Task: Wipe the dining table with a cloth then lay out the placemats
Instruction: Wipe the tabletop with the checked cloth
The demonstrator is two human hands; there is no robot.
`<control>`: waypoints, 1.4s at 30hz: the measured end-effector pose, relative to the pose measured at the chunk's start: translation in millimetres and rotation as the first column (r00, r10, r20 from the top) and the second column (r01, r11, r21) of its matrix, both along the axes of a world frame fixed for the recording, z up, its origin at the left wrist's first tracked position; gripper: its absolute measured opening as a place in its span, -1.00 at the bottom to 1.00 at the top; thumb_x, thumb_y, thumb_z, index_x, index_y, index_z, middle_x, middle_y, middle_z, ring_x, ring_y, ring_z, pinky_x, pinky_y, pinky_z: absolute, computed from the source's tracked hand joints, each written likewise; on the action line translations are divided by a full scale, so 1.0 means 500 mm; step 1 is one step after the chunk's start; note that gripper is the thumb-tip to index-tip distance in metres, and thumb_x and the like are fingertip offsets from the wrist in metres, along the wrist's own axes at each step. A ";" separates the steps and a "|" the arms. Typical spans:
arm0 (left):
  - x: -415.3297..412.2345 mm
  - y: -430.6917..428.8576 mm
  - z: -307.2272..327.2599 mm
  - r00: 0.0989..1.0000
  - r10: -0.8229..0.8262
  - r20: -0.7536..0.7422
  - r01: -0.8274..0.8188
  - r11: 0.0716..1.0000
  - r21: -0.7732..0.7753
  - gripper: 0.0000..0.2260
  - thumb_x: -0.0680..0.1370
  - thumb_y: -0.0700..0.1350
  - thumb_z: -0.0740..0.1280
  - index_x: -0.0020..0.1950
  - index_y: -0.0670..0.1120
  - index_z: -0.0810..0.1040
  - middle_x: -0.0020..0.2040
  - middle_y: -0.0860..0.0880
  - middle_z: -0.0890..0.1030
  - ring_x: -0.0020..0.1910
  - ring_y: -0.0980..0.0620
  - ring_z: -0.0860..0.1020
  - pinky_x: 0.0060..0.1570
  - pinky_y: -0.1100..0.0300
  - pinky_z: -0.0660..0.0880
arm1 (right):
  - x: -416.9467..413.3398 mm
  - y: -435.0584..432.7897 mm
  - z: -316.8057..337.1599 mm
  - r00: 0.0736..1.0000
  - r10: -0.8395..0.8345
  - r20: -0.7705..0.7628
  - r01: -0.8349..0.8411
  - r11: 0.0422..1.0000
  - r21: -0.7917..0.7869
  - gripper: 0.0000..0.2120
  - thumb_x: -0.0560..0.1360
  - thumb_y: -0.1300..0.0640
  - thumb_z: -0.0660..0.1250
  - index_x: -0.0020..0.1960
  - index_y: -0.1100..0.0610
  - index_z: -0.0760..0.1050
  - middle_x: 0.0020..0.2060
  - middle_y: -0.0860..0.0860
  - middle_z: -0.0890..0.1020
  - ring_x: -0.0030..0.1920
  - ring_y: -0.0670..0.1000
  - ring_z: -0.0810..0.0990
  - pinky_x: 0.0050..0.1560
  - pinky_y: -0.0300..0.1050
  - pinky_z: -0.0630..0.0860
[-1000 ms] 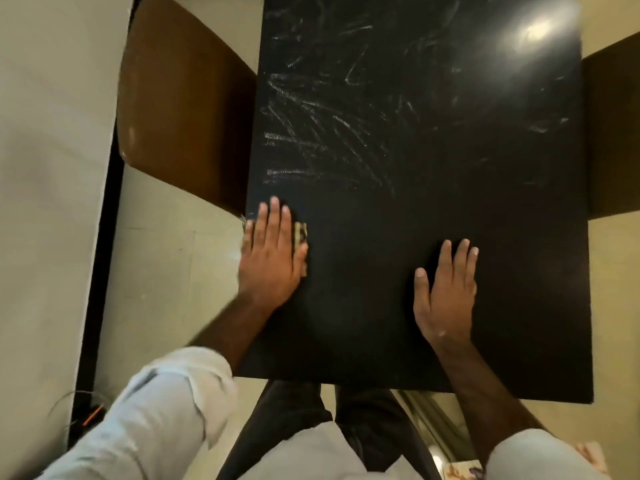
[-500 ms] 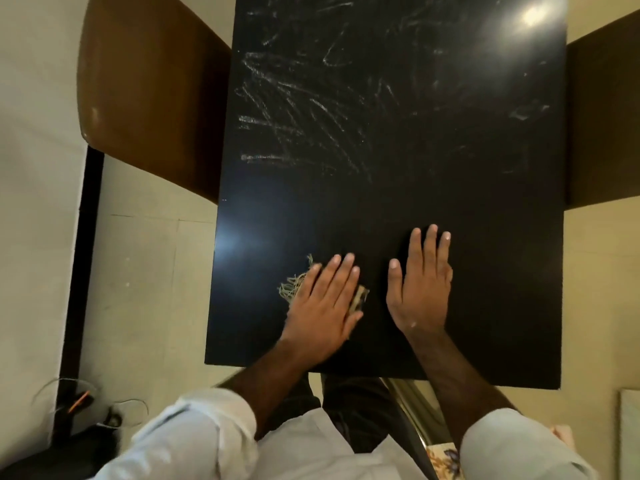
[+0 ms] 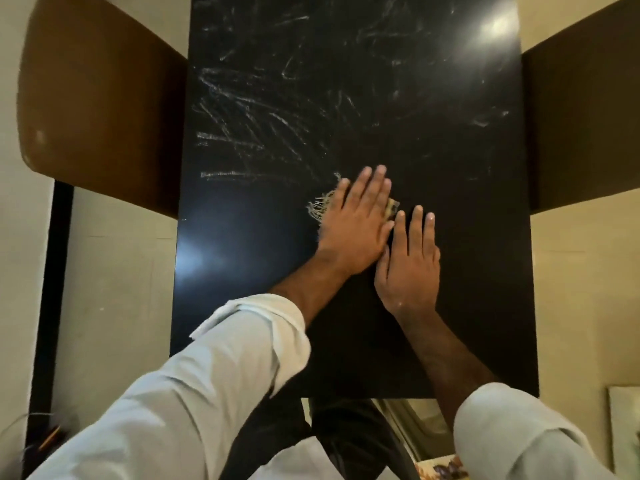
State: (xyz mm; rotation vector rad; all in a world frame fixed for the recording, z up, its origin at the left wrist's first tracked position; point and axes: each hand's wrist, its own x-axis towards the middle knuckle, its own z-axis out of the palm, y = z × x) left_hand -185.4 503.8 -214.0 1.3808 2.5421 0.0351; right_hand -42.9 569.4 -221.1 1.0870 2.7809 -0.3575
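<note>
A black dining table [image 3: 450,168] fills the middle of the view, its far half streaked with whitish smear marks. My left hand [image 3: 356,223] lies flat on a small beige cloth [image 3: 318,207], pressing it to the tabletop near the centre. Only the cloth's frayed fringe at the left and a corner at the right show from under the palm. My right hand [image 3: 408,265] rests flat on the bare table just right of the left hand, fingers together, thumb touching the left hand's edge. It holds nothing. No placemats are on the table.
A brown chair [image 3: 100,109] stands against the table's left side and a darker chair [image 3: 585,126] against its right side. Pale floor tiles [image 3: 114,292] lie on the left. A patterned item [image 3: 440,469] peeks out at the bottom edge below the table.
My left hand slid the cloth from the table's left edge to the near middle, then forward toward the centre. My right hand stayed flat on the table.
</note>
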 end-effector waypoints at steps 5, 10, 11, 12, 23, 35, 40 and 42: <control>-0.084 -0.026 -0.013 1.000 -0.016 -0.026 0.016 1.000 -0.004 -0.34 0.78 0.23 -0.06 0.80 -0.08 -0.06 0.81 -0.12 -0.12 0.79 -0.13 -0.13 0.73 -0.26 -0.03 | -0.002 -0.004 -0.001 1.000 -0.026 -0.004 0.026 0.999 0.022 -0.35 0.77 -0.05 0.13 0.78 0.16 0.08 0.80 0.11 0.00 0.80 0.14 -0.09 0.67 0.24 0.24; -0.280 -0.203 -0.013 0.914 0.402 -0.063 -0.404 0.914 -0.029 -0.34 0.78 0.22 -0.13 0.80 -0.12 -0.09 0.81 -0.15 -0.10 0.79 -0.18 -0.11 0.72 -0.30 -0.02 | -0.002 0.000 0.002 1.000 -0.028 0.005 0.028 0.999 0.021 -0.35 0.77 -0.08 0.09 0.78 0.15 0.07 0.80 0.09 0.00 0.80 0.13 -0.10 0.67 0.21 0.28; -0.298 -0.243 -0.010 0.881 0.471 -0.053 -0.473 0.881 -0.028 -0.33 0.79 0.22 -0.13 0.80 -0.12 -0.09 0.81 -0.16 -0.10 0.79 -0.19 -0.10 0.72 -0.32 -0.01 | -0.001 0.000 0.002 1.000 -0.028 0.001 0.028 0.999 0.020 -0.35 0.77 -0.08 0.09 0.78 0.15 0.08 0.80 0.09 0.00 0.80 0.13 -0.09 0.66 0.21 0.28; -0.303 -0.268 -0.007 0.837 0.545 -0.047 -0.547 0.837 -0.025 -0.33 0.79 0.22 -0.12 0.80 -0.14 -0.08 0.81 -0.17 -0.08 0.79 -0.21 -0.10 0.71 -0.33 -0.01 | 0.000 0.000 0.002 1.000 -0.029 -0.003 0.029 0.999 0.021 -0.35 0.77 -0.07 0.09 0.78 0.15 0.08 0.80 0.10 0.01 0.80 0.14 -0.09 0.66 0.20 0.28; -0.107 -0.081 -0.011 0.977 0.211 -0.030 -0.211 0.977 -0.022 -0.31 0.77 0.21 -0.06 0.80 -0.14 -0.09 0.81 -0.14 -0.16 0.79 -0.13 -0.17 0.73 -0.25 -0.02 | -0.010 -0.006 0.006 0.999 -0.039 0.025 0.039 0.999 0.016 -0.33 0.75 -0.03 0.19 0.78 0.16 0.10 0.79 0.11 0.01 0.79 0.15 -0.08 0.67 0.27 0.26; -0.244 -0.344 -0.025 0.625 0.780 -0.019 -0.781 0.625 -0.011 -0.33 0.79 0.22 -0.13 0.79 -0.16 -0.07 0.81 -0.18 -0.07 0.79 -0.17 -0.08 0.71 -0.31 0.06 | -0.007 -0.008 0.002 0.999 -0.054 0.006 0.054 0.998 0.027 -0.36 0.76 -0.02 0.06 0.78 0.18 0.09 0.80 0.12 0.02 0.80 0.15 -0.09 0.64 0.28 0.29; -0.155 -0.201 -0.028 0.713 0.701 0.003 -0.701 0.713 -0.013 -0.30 0.77 0.23 -0.16 0.79 -0.18 -0.07 0.81 -0.19 -0.09 0.79 -0.19 -0.10 0.72 -0.29 0.03 | -0.009 -0.003 0.002 0.999 -0.041 0.026 0.041 0.999 0.016 -0.36 0.77 -0.03 0.09 0.78 0.18 0.09 0.80 0.13 0.01 0.80 0.16 -0.09 0.63 0.25 0.30; -0.141 -0.097 -0.032 0.803 0.596 0.004 -0.596 0.803 0.019 -0.31 0.77 0.21 -0.09 0.79 -0.17 -0.02 0.81 -0.19 -0.07 0.79 -0.19 -0.09 0.72 -0.28 0.03 | -0.005 -0.004 -0.003 0.999 -0.054 0.002 0.054 0.999 -0.009 -0.32 0.76 -0.03 0.16 0.79 0.16 0.06 0.80 0.11 0.00 0.80 0.13 -0.09 0.66 0.23 0.25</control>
